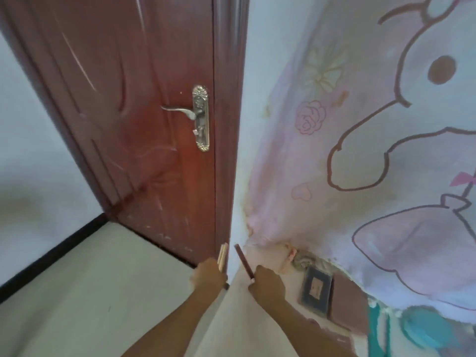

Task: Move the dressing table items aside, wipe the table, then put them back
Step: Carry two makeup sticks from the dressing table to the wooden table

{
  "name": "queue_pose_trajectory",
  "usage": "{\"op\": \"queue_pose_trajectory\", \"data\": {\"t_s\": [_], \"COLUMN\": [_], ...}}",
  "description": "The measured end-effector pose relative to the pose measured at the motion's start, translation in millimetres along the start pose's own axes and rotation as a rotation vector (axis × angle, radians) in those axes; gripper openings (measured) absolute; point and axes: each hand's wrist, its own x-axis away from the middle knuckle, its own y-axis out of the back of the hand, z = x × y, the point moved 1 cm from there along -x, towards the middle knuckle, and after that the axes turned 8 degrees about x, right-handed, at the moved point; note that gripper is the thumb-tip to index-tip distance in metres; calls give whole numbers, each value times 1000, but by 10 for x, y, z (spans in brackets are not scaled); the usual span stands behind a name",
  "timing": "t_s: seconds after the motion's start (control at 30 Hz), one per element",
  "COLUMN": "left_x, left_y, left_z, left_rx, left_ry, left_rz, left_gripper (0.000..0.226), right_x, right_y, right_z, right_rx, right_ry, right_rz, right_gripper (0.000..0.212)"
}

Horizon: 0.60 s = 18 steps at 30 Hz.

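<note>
The left hand (207, 275) is closed around pale wooden sticks (223, 254); the right hand (266, 282) is closed around a dark reddish-brown stick (243, 261). Both are held near the table's (244, 325) far corner, beside the closed brown door (154, 124). A dark picture frame (315, 289) lies on the table by the cartoon wall cloth (386, 150).

Both bare forearms are reaching forward from the near edge, converging toward centre. Left hand (208, 275) is fisting around pale sticks. Right hand (266, 282), just right of it, is fisting around a dark stick.
</note>
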Motion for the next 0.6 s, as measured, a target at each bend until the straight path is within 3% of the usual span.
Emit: {"op": "queue_pose_trajectory", "data": {"t_s": [0.33,0.6], "left_x": [900,2318], "left_y": [1312,2036], "left_z": [1296,2774], "left_rx": [229,353], "left_ry": [314,574], "left_rz": [-460,-815], "left_gripper": [13,17], "right_x": [615,1911], "right_y": [336,94], "right_z": [1486,2979], "right_rx": [50,82], "right_ry": [512,963], "right_rz": [-107,-87], "right_gripper": [23,22]}}
